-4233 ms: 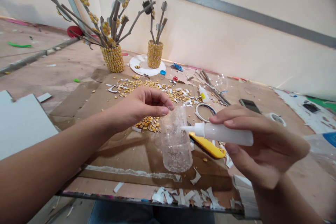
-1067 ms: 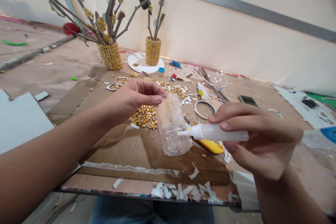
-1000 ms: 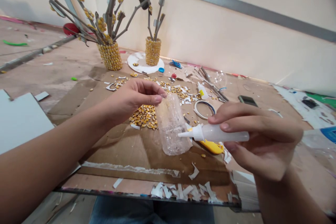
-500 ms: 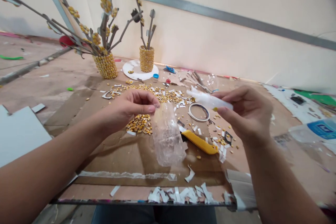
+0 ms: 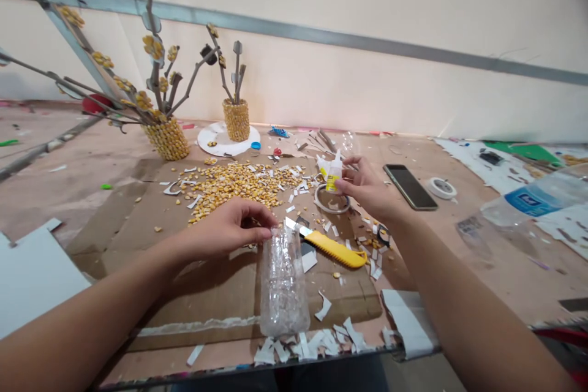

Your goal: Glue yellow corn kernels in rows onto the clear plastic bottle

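left hand (image 5: 234,226) pinches clear bottle (image 5: 285,285) beside yellow cutter (image 5: 335,249), right hand (image 5: 367,193) grips small bottle (image 5: 334,176) near tape roll (image 5: 331,211).

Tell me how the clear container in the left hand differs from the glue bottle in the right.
The clear container is see-through without a visible label; the glue bottle is whitish with a yellow one. The clear container is larger; the glue bottle is smaller. The glue bottle's tapered nozzle points up; the clear container shows none. Both are held, by the left hand and right hand respectively.
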A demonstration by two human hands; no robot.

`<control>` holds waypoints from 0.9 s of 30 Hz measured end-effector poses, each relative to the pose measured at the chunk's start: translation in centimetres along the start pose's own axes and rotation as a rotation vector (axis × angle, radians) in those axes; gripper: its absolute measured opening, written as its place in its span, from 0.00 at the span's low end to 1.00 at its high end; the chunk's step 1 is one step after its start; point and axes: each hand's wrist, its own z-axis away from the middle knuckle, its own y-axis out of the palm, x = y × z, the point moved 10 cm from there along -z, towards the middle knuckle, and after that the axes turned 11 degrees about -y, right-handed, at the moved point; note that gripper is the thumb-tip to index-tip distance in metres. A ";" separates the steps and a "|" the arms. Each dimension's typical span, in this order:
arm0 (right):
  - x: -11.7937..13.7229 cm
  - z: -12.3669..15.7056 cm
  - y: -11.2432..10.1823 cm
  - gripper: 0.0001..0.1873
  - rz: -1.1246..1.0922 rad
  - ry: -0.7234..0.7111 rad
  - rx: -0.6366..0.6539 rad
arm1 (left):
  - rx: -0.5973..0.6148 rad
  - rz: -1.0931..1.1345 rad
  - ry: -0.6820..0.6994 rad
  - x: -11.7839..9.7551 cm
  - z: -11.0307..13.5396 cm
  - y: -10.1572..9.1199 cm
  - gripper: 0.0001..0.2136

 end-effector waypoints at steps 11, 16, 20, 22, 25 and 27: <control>-2.0 0.5 -1.2 0.32 0.215 0.042 0.092 | -0.097 -0.011 0.015 0.2 -0.3 -2.4 0.13; -2.2 0.2 -1.3 0.32 0.266 0.016 0.104 | -0.238 -0.087 0.078 -1.0 0.3 -4.5 0.10; -2.2 0.1 -1.1 0.33 0.317 -0.006 0.119 | -0.400 -0.278 0.106 -1.7 1.1 -7.5 0.11; -2.0 0.2 -0.8 0.33 0.351 -0.012 0.131 | -0.423 -0.396 0.092 -1.6 1.2 -8.3 0.13; -1.4 0.3 -1.1 0.30 0.429 -0.012 0.138 | -0.332 -0.527 0.089 -1.3 1.0 -7.8 0.11; -0.6 0.3 -1.9 0.29 0.498 0.001 0.140 | -0.254 -0.611 0.096 -1.2 0.9 -6.7 0.10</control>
